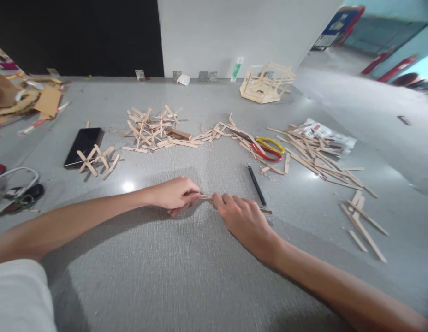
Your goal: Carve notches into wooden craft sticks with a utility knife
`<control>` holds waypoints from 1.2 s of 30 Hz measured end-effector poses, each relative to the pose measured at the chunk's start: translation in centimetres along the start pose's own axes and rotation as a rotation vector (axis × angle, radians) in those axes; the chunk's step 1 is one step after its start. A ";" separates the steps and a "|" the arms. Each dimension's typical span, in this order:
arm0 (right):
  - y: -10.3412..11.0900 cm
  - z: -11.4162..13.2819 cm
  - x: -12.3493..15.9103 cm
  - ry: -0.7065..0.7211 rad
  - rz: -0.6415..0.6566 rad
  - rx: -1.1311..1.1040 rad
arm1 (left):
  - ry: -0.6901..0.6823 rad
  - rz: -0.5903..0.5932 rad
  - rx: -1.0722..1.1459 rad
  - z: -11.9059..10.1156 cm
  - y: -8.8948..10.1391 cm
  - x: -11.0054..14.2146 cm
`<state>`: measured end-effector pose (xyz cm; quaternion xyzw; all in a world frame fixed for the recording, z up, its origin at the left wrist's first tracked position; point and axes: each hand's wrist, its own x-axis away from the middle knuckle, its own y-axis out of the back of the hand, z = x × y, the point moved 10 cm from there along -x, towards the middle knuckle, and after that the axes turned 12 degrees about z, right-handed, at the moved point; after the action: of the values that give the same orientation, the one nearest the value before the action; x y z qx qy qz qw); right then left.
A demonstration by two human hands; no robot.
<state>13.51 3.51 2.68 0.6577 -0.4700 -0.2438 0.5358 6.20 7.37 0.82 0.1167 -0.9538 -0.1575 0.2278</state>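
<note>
Low over the grey table, a short wooden craft stick [206,197] spans the gap between my two hands. My left hand [177,194] is closed, pinching its left end between thumb and fingers. Curled over the other end is my right hand [242,216], whose fingers hide part of the stick. A thin tan-and-dark object [265,210] pokes out beyond the right hand's knuckles; I cannot tell whether that hand holds it. Just past the right hand lies a black pen [257,185]. Scissors [269,148] with red and yellow handles rest among cut sticks farther back.
Loose craft sticks [150,129] are heaped at the back, with more [318,157] by a white packet [333,133] on the right. Crossed sticks lie over a black phone [83,143]. A stick frame [265,85] and a glue tube [236,69] stand by the wall.
</note>
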 end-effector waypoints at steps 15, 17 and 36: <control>-0.7 -0.2 -0.5 0.051 0.086 -0.059 | -0.024 -0.020 -0.018 0.1 0.1 0.0; -0.7 -0.2 -0.5 0.053 0.081 -0.062 | -0.021 -0.018 -0.023 0.1 0.1 0.0; -0.8 -0.4 -0.6 0.048 0.124 -0.095 | -0.006 -0.013 -0.012 0.0 0.1 0.1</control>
<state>13.84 4.16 1.96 0.6070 -0.4847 -0.2164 0.5915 6.13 7.44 0.89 0.1209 -0.9528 -0.1649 0.2244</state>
